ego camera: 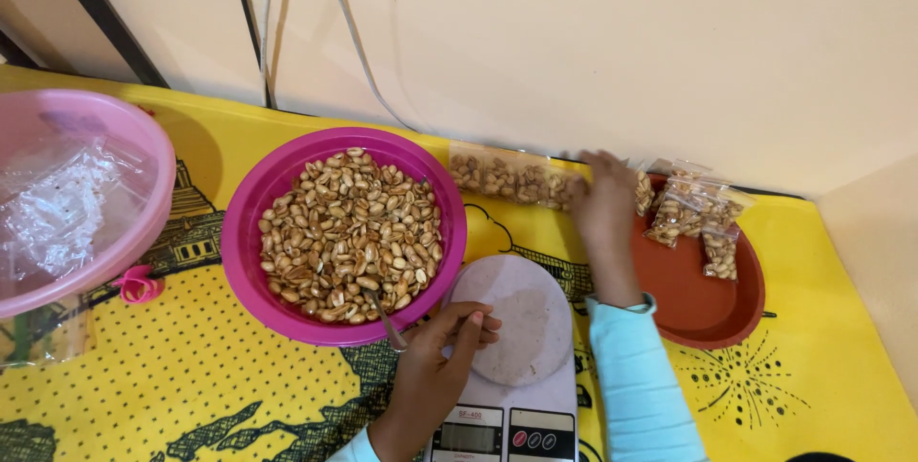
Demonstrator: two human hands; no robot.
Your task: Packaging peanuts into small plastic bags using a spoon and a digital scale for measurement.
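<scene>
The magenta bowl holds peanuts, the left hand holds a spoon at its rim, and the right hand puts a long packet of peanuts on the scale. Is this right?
Not quite. The head view shows the right hand holding the long packet against the wall, beside the brown tray, not on the scale. The magenta bowl of peanuts and the left hand with the spoon are correct.

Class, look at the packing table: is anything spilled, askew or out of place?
Nothing is spilled. One oddity: a filled peanut packet lies against the wall, under the right hand, outside the brown tray that holds the other packets.
</scene>
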